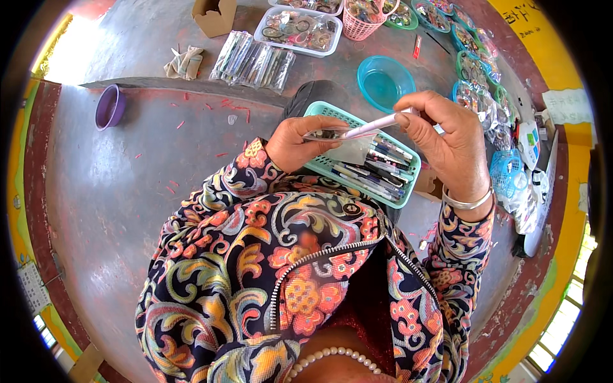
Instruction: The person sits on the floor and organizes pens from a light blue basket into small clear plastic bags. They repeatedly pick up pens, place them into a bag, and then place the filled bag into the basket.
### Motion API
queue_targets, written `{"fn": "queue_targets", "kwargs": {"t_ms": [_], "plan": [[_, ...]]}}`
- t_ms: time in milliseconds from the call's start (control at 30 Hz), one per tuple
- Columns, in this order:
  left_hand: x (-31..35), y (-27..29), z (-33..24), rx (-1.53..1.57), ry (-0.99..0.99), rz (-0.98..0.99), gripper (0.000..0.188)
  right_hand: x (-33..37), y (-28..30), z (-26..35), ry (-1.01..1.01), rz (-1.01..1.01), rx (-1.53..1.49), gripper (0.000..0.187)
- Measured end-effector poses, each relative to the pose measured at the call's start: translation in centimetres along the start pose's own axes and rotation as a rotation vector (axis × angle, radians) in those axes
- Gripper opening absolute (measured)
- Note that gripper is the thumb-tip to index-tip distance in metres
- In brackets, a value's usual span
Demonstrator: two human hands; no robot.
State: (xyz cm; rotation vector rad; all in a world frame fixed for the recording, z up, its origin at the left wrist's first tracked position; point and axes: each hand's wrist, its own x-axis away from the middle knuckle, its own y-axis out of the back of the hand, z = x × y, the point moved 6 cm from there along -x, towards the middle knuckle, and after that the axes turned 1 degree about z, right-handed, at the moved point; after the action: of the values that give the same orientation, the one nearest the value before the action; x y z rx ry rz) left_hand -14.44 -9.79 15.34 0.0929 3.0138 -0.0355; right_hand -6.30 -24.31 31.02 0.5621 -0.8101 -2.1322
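Observation:
My left hand [301,144] pinches a small clear plastic bag [352,152] by its upper part. Between the thumb and fingers of my right hand [450,137] is a pale pinkish-white pen [382,122]. Its far end points left and lies at the bag's mouth; I cannot tell how deep it sits inside. Below both hands, a mint-green plastic basket [408,190] holds several pens [373,175] in white, black and blue, lying side by side. The bag and my hands cover part of the basket.
Bagged pens [252,62] lie in rows ahead, beside a crumpled cloth glove [185,62]. A teal basin [385,83] stands right of them, a purple bowl [110,108] far left. Clear tubs [299,30], a pink basket [364,22] and several filled bowls [471,69] stand farther off.

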Motion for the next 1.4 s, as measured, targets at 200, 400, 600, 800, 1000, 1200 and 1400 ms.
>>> {"fn": "queue_targets", "kwargs": {"t_ms": [200,400,600,800,1000,1200,1400], "plan": [[-0.2,-0.4,-0.2,0.058,-0.003,0.034,0.034,-0.2,-1.1,0.3,0.069,0.033,-0.020,0.012],[-0.1,-0.4,-0.5,0.043,0.012,0.050,0.035,-0.6,-2.1,-0.3,0.042,0.011,-0.004,0.014],[-0.3,0.2,-0.4,-0.062,-0.039,0.044,0.041,-0.3,-1.8,-0.6,-0.009,-0.029,-0.038,0.015],[-0.1,0.1,0.7,-0.059,0.119,0.072,0.038,0.0,-3.2,-0.3,0.104,-0.003,0.116,0.014],[-0.2,-0.1,0.6,0.057,0.080,0.004,0.030,0.3,-5.5,-1.0,0.220,-0.062,0.214,0.013],[0.0,0.1,1.0,0.086,0.079,-0.036,0.029,0.6,-7.0,-1.9,0.263,-0.050,0.337,0.016],[0.1,0.7,1.6,0.180,0.097,-0.047,0.028,0.5,-5.3,-2.6,0.297,-0.194,0.302,0.027]]}}
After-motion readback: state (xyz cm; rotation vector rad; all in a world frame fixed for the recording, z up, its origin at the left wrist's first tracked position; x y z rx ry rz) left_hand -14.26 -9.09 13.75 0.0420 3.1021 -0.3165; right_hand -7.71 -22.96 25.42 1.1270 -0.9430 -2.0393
